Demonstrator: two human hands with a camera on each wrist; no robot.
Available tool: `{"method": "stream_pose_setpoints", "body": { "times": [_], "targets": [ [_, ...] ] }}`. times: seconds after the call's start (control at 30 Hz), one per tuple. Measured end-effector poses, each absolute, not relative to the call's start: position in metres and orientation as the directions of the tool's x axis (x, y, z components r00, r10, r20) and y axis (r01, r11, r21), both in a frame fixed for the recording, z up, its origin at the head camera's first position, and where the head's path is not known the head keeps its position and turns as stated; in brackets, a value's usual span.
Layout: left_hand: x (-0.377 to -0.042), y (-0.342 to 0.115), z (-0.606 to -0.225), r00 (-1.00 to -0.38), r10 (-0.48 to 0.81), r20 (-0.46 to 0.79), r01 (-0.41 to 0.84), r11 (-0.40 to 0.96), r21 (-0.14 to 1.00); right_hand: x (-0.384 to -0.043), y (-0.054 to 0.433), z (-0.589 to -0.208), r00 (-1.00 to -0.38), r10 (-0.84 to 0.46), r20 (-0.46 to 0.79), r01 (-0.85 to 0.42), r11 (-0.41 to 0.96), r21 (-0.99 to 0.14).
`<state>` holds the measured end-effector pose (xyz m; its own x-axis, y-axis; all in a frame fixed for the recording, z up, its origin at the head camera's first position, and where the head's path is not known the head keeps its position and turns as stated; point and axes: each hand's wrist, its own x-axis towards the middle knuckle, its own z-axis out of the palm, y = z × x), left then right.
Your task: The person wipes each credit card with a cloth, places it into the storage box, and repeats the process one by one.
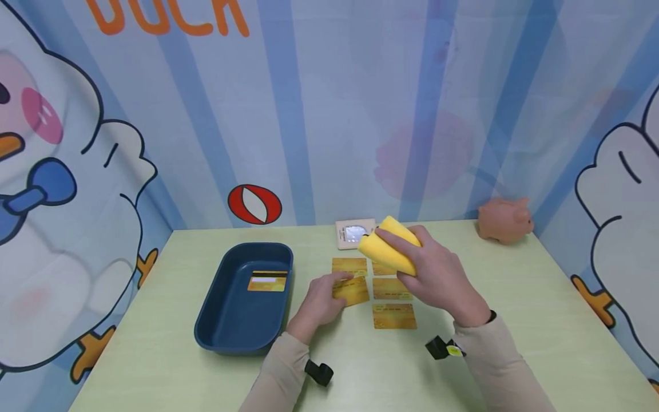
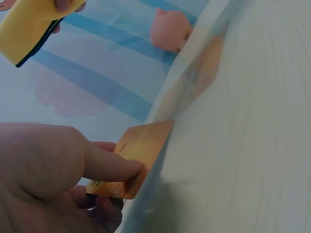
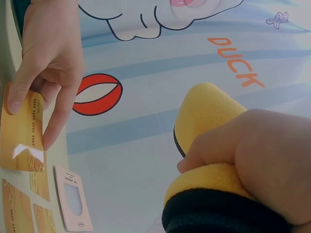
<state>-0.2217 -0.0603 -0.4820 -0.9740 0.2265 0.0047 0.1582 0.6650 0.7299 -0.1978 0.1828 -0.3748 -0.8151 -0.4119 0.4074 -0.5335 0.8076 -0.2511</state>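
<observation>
My left hand (image 1: 320,302) pinches a gold bank card (image 1: 355,292) between thumb and fingers. In the left wrist view this card (image 2: 148,138) is tilted, one edge close over the table. Raised above the table, my right hand (image 1: 441,276) grips a folded yellow cloth (image 1: 386,254), its fingers curled round it. Fuzzy on the yellow side, the cloth (image 3: 206,114) shows a dark edge and backing in the right wrist view. Several more gold cards lie below and beside the hands, one card (image 1: 394,316) nearest me and another (image 1: 349,266) behind the held one.
Left of the cards stands a dark blue tray (image 1: 226,343); a gold card (image 1: 268,281) lies in it, stripe side up. Against the back curtain is a small pale case (image 1: 355,234) with a clear window. A pink pig figure (image 1: 504,221) stands at the back right corner.
</observation>
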Motion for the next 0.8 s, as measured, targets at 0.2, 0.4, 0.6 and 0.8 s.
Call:
{"method": "stream_pose_setpoints", "body": {
  "times": [0.2,0.4,0.6,0.8],
  "targets": [
    [-0.221,-0.063,-0.473,-0.970,0.241,0.016,0.169,0.627,0.761,-0.199,0.182,-0.374,-0.812,-0.417,0.408,-0.538,0.806,-0.247],
    [-0.220,-0.063,-0.464,-0.985,0.171,0.026,0.115,0.539,0.835,-0.198,0.181,-0.375,-0.814,-0.423,0.399,-0.539,0.805,-0.247],
    [-0.217,-0.062,-0.454,-0.990,0.078,0.118,0.139,0.396,0.908,-0.198,0.180,-0.376,-0.815,-0.423,0.395,-0.539,0.804,-0.251],
    [-0.218,-0.064,-0.450,-0.984,0.020,0.176,0.173,0.312,0.934,-0.198,0.179,-0.378,-0.815,-0.426,0.393,-0.542,0.801,-0.255]
  ]
}}
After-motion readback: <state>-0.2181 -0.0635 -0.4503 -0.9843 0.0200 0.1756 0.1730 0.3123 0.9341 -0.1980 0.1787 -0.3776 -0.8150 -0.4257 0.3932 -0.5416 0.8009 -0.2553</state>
